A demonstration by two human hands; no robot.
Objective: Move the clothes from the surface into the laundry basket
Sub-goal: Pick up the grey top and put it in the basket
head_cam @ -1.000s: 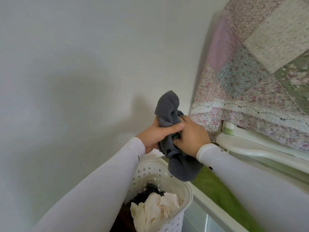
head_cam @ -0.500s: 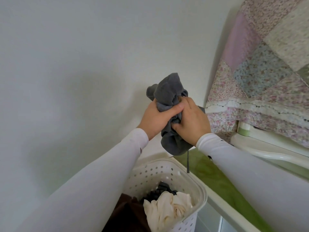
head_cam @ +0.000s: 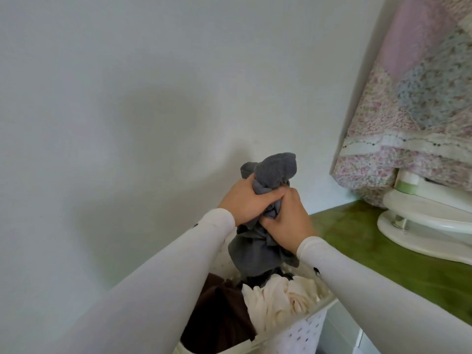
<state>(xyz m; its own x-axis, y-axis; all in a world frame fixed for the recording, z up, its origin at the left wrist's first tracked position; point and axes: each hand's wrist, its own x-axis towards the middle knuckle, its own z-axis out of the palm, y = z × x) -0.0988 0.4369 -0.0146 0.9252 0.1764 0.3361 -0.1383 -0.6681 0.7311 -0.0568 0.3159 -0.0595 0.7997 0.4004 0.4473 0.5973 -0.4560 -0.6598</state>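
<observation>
Garment: bunched dark grey soft cloth (head_cam: 258, 249) at lower centre of the frame, its tail hanging right over the basket.
Left hand (head_cam: 246, 203): clenched round the wad, so nothing trails out.
Right hand (head_cam: 286, 221): same, squeezing it tight.
Basket: white perforated plastic laundry basket (head_cam: 301, 333), lower centre, already holding brown and cream clothes.
Counter: green counter (head_cam: 357, 238), right.
Guess: bundled small to drop in neatly.

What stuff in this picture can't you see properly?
All in the head view:
- Laundry basket: its bottom is cut off by the lower edge, and the sleeves cover its sides.
- Grey garment: bunched up and gripped by the left hand and right hand, so what kind of clothing it is stays unclear.
- Quilt: cut off by the right edge.
- White object on the green surface: partly under the quilt, unidentifiable.
</observation>
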